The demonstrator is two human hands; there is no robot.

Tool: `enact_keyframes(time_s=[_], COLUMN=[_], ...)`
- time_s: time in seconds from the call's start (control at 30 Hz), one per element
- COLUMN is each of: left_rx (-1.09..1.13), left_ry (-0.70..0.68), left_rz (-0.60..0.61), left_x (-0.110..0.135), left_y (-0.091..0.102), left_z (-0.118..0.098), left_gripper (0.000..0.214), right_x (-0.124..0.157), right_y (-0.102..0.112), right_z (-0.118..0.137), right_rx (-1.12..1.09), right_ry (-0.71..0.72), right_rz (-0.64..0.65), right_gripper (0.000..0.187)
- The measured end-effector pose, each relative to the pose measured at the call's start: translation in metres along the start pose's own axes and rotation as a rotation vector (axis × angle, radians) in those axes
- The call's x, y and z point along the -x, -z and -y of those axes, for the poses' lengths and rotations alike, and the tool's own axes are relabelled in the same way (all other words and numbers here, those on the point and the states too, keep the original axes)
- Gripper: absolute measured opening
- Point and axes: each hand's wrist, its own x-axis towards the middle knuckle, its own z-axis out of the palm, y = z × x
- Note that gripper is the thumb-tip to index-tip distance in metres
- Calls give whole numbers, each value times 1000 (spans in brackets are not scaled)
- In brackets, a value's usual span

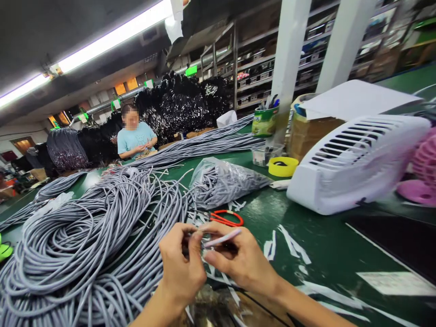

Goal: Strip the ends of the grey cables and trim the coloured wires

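Observation:
Close together at the front centre, my left hand (182, 261) and my right hand (243, 261) are both closed on a short piece of pale cable (223, 238). Its free end sticks out over my right fingers. My fingertips hide the other end. Just beyond my hands lies a pair of red-handled scissors (226, 219), partly covered at the blade end. A large coil of grey cable (91, 227) spreads beside my left hand. Behind the scissors rests a clear plastic bag (225, 181) filled with short grey cable pieces.
White strips (293, 245) are scattered over the green table (262, 218). A white fan-like appliance (354, 163) stands at right, near a yellow tape roll (282, 166) and a green can (265, 120) of pens. Across the table sits a person (136, 138) in light blue.

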Motion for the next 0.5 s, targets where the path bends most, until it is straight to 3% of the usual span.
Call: enact_keyframes(time_s=[0.33,0.5], left_rx=[-3,128], left_ry=[150,235], left_rz=[-69,2], left_x=[-6,-9], left_y=[-1,1], left_z=[-2,-4], left_gripper=[23,31], right_x=[0,0], right_y=[-1,-3], right_z=[6,7], right_rx=[45,123], right_ry=[-33,42], right_rz=[91,69], right_gripper=[31,18])
